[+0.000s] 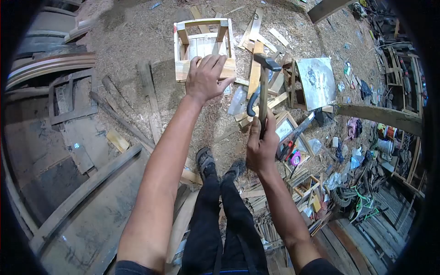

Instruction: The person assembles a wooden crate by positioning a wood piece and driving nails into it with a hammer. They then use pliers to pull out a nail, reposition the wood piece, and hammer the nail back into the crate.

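In front of me stands a small wooden stool-like frame [201, 40] made of pale boards, with slats showing inside it. My left hand [208, 75] lies over its near board [182, 70], fingers bent across the top edge and thumb out to the right. My right hand [263, 144] is wrapped round the wooden handle of a hammer [267, 62]. The hammer is held upright, its dark metal head at the top, to the right of the frame and apart from it. Behind the hammer a curved dark blue handle [251, 106] shows; what it belongs to is hidden.
Wood offcuts [255, 68] and sawdust cover the ground. A stained pale panel [316, 82] leans at right, near a pink tape measure [295, 158] and a saw [300, 130]. Beams and a wooden frame [73, 98] lie left. A post [380, 117] juts in from the right.
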Available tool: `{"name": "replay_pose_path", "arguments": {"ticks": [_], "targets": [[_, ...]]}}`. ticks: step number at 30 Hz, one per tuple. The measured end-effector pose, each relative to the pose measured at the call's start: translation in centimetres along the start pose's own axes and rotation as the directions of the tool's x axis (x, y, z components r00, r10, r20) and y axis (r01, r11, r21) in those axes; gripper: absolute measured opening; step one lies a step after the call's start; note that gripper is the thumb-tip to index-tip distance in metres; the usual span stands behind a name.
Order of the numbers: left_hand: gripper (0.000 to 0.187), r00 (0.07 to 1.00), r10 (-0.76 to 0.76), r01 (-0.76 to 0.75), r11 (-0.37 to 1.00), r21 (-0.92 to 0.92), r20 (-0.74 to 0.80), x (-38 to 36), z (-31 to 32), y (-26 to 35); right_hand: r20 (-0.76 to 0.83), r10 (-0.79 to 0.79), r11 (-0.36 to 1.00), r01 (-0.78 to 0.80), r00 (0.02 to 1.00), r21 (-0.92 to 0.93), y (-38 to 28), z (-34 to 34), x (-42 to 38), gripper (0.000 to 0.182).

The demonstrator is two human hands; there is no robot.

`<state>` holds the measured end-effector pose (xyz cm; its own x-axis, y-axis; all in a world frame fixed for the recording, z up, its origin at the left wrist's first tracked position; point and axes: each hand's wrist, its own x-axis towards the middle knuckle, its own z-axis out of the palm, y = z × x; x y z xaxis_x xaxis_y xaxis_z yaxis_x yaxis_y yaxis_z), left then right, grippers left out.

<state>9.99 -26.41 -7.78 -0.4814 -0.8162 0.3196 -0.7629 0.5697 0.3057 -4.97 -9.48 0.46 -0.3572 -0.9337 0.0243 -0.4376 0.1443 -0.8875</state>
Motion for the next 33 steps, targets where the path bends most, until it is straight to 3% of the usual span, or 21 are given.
{"name": "replay_pose_path", "arguments": {"ticks": [1, 4, 5, 7, 8, 10, 11, 13, 22, 27, 28, 29, 31, 32, 33], "targets": [[0.070, 1.000, -0.010, 0.010, 1.000, -0.013, -0.003, 0.0, 0.1, 0.1, -0.006, 0.002, 1.000, -0.002, 1.000, 0.002, 0.6, 0.3, 0.4, 0.034], [0.074, 1.000, -0.025, 0.025, 0.999, -0.027, 0.017, 0.6, -0.7, 0.1, 0.114, 0.339, 0.936, -0.323, 0.934, -0.142, 1.7, 1.4, 3.6, 0.027], [0.076, 0.998, -0.045, 0.047, 0.998, -0.037, 0.051, 0.6, -1.1, 0.0, 0.113, 0.333, 0.939, -0.318, 0.936, -0.131, 2.2, 2.0, 5.0, 0.027], [0.080, 0.992, -0.046, 0.042, 0.998, 0.042, 0.121, 0.4, -1.9, -0.6, 0.071, 0.079, 0.993, -0.072, 0.994, -0.096, 4.8, 3.4, 7.1, 0.026], [0.080, 0.988, -0.037, 0.031, 0.999, 0.043, 0.152, 0.3, -2.2, -1.3, 0.063, 0.091, 0.992, -0.084, 0.994, -0.097, 6.0, 4.3, 8.0, 0.026], [0.078, 0.992, 0.012, -0.012, 1.000, 0.000, 0.127, 0.0, -2.3, -2.4, 0.112, 0.073, 0.976, -0.094, 0.991, 0.194, 7.2, 5.9, 9.7, 0.029], [0.078, 0.991, 0.024, -0.024, 1.000, -0.005, 0.129, 0.1, -2.0, -2.5, 0.100, 0.078, 0.976, -0.097, 0.992, 0.194, 7.4, 6.2, 10.1, 0.029], [0.075, 0.991, 0.000, -0.002, 1.000, 0.015, 0.130, 0.1, -2.1, -2.3, 0.237, 0.171, 0.898, -0.250, 0.956, 0.361, 7.3, 6.9, 10.4, 0.034], [0.071, 0.997, 0.028, -0.030, 0.999, 0.024, 0.073, -0.2, -1.8, -2.3, 0.165, 0.160, 0.809, -0.225, 0.973, 0.543, 7.9, 8.5, 8.7, 0.040], [0.074, 0.989, -0.021, 0.017, 0.999, 0.030, 0.145, 0.3, -1.9, -2.2, 0.171, 0.208, 0.856, -0.263, 0.963, 0.444, 6.5, 7.3, 9.6, 0.044], [0.070, 0.977, -0.017, 0.029, 0.998, -0.052, 0.211, 0.5, -2.8, -2.0, 0.189, 0.200, 0.827, -0.269, 0.961, 0.493, 7.0, 7.6, 10.1, 0.044], [0.070, 0.980, -0.041, 0.046, 0.999, -0.022, 0.195, -0.2, -2.8, -2.4, 0.129, 0.217, 0.832, -0.252, 0.968, 0.495, 7.3, 8.0, 9.9, 0.044], [0.060, 0.972, -0.065, 0.047, 0.996, -0.082, -0.226, -0.5, -2.7, -3.6, 0.104, 0.204, 0.725, -0.221, 0.973, 0.652, 8.0, 9.1, 10.1, 0.043], [0.047, 0.917, -0.205, 0.087, 0.940, -0.330, -0.342, -1.2, -3.4, -4.6, 0.106, 0.212, 0.737, -0.230, 0.972, 0.635, 8.3, 9.2, 10.2, 0.044], [0.047, 0.907, -0.202, 0.085, 0.947, -0.309, -0.369, -2.3, -3.5, -5.6, 0.113, 0.222, 0.755, -0.244, 0.969, 0.609, 8.4, 9.2, 10.3, 0.045]]}}
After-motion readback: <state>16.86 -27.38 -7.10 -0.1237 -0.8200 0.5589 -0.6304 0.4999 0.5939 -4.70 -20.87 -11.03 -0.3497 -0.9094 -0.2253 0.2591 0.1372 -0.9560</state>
